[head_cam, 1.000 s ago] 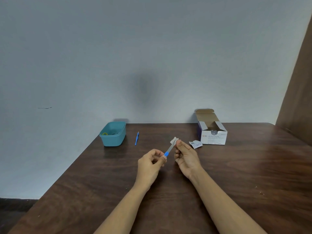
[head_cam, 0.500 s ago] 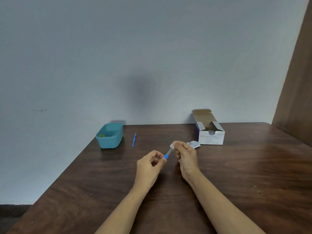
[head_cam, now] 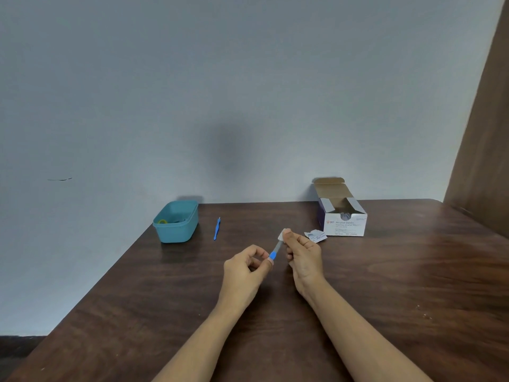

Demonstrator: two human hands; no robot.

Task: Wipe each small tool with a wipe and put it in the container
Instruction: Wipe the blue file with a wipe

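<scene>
My left hand (head_cam: 243, 267) pinches the blue end of a small tool (head_cam: 275, 250) with a grey shaft, held above the middle of the brown table (head_cam: 385, 285). At the tool's far tip my right hand (head_cam: 303, 256) pinches a white wipe (head_cam: 281, 235) around it. A teal container (head_cam: 176, 223) sits at the back left of the table with a yellowish-green item and some other small pieces inside. A second blue tool (head_cam: 217, 229) lies on the table just right of the container.
An open white box of alcohol swabs (head_cam: 343, 216) stands at the back right. A torn swab packet (head_cam: 315, 235) lies in front of it. A grey wall runs behind the table, and a brown panel (head_cam: 484, 161) rises at the right.
Both hands keep the same grip on the tool and the wipe. The right hand's wipe sits at the tool's tip throughout; the view shifted slightly.
</scene>
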